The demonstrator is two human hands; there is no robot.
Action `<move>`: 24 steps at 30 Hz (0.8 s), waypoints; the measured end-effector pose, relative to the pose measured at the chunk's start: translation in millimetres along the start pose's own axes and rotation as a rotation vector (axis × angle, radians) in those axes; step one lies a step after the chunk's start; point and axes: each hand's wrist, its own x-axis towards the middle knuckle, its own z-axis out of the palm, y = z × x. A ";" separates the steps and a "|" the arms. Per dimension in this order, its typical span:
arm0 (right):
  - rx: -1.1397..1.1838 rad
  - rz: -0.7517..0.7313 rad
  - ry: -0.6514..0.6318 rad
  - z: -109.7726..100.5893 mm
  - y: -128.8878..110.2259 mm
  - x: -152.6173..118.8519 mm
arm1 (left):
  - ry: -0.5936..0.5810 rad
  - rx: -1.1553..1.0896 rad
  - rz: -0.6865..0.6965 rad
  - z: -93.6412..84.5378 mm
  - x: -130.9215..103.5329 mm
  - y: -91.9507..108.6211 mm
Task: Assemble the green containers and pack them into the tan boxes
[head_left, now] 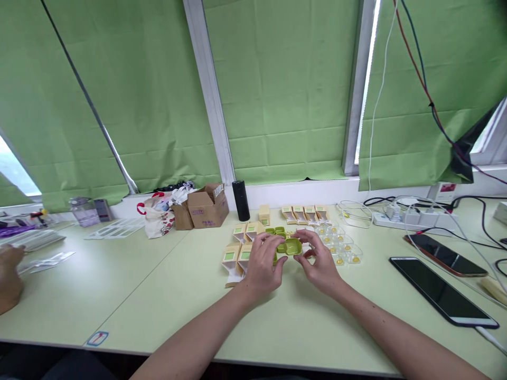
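Both hands meet over the middle of the table around a small olive-green tray with rounded compartments (292, 246). My left hand (266, 259) grips its left side, and my right hand (318, 261) pinches its right edge between thumb and fingers. More green pieces (279, 231) show just behind the tray, partly hidden by my left hand. Open cardboard boxes with green labels (231, 262) lie left of my left hand. To the right of my right hand are clear plastic trays with small yellow items (344, 245).
Several small boxes (304, 215) line the back, near a black cylinder (241, 201) and a brown carton (207, 206). Phones (441, 290), cables and a power strip (420, 220) occupy the right. Another person's hand (10, 277) is at the far left.
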 end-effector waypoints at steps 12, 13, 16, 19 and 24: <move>0.034 -0.046 0.020 2.3 -2.2 -1.8 | 0.018 -0.050 -0.005 2.8 -1.0 -2.8; 0.036 -0.043 0.021 2.4 -2.3 -1.7 | 0.018 -0.054 -0.010 2.6 -0.9 -2.5; 0.050 -0.032 0.022 2.6 -2.8 -1.6 | 0.022 -0.060 -0.010 1.8 -0.6 -1.4; 0.051 -0.024 0.012 2.8 -3.4 -1.8 | 0.020 -0.058 -0.018 1.3 -0.5 -1.7; 0.049 -0.012 -0.015 3.8 -1.8 -1.8 | 0.037 -0.050 -0.072 2.4 -1.1 -4.7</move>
